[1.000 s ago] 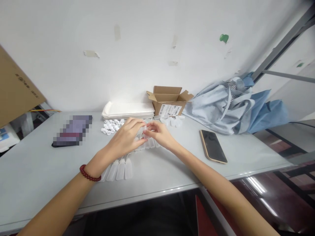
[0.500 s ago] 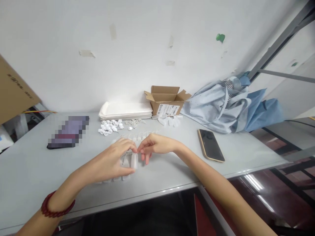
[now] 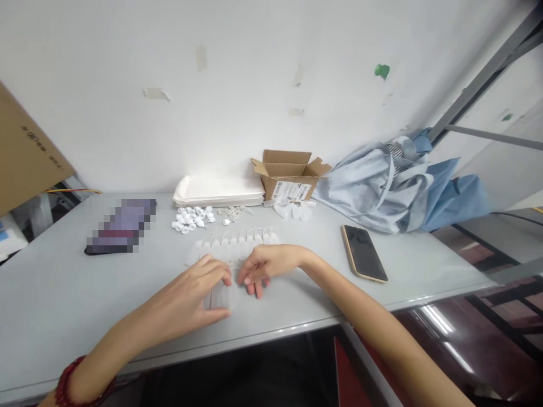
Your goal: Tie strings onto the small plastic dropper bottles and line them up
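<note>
My left hand [image 3: 197, 291] is curved in a C over translucent plastic vials [image 3: 219, 295] lying close to the table's front. Its thumb and fingertips sit at opposite ends of the rightmost vial. Just to the right is my right hand [image 3: 267, 268], with thumb and index finger pinched and the other fingers curled loosely below. What the pinch holds, if anything, is too small to make out. Behind both hands lies a row of whitish vials [image 3: 233, 246] with thin string loops at their far ends. The left palm hides part of the nearer vials.
White caps [image 3: 192, 219] and loose strings [image 3: 235, 213] lie farther back. Clear plastic pieces [image 3: 294, 210] rest before an open cardboard box [image 3: 288, 175], beside a white stack [image 3: 218, 191]. A phone [image 3: 363, 252], blue cloth [image 3: 377, 186] and a blurred-out object [image 3: 123, 226] flank the work area.
Both hands have come down toward the table's front edge, the left one with the vial between its fingers. The far row of vials now shows more fully.
</note>
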`<state>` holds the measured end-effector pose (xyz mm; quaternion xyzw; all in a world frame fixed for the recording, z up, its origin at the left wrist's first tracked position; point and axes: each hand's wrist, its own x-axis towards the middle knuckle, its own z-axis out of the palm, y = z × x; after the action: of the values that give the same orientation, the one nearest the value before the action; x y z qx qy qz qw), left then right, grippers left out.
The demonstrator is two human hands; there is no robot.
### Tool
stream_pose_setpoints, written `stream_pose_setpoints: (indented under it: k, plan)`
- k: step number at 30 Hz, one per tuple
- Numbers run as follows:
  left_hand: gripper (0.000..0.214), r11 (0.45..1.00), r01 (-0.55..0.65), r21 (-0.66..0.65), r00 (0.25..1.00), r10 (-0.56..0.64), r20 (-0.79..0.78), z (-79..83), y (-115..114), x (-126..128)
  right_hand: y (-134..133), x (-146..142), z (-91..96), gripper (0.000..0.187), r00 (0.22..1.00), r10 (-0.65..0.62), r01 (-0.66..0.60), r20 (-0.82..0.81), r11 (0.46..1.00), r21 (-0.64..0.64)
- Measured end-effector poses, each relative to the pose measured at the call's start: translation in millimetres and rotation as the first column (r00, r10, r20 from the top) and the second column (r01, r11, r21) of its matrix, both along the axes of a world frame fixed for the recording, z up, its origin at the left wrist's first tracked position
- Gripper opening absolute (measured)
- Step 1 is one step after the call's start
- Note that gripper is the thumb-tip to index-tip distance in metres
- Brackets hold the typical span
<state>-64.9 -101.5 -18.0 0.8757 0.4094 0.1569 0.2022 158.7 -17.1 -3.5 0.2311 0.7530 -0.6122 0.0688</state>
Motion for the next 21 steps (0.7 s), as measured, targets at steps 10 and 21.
stream_pose_setpoints:
  k: [10, 21]
  plan:
    - [0.022, 1.000, -0.024, -0.003, 0.996, 0.024, -0.085, 5.9, 0.4, 1.7, -1.2, -2.4, -2.8, 0.016, 1.000, 0.021, -0.021, -0.009, 1.000, 0.001]
    - [0.025, 0.972, -0.189, 0.137, 0.981, 0.194, -0.026, 17.6, 70.3, 7.5, 41.8, 25.7, -2.8, 0.016, 0.828, -0.495, 0.560, -0.263, 0.752, 0.349]
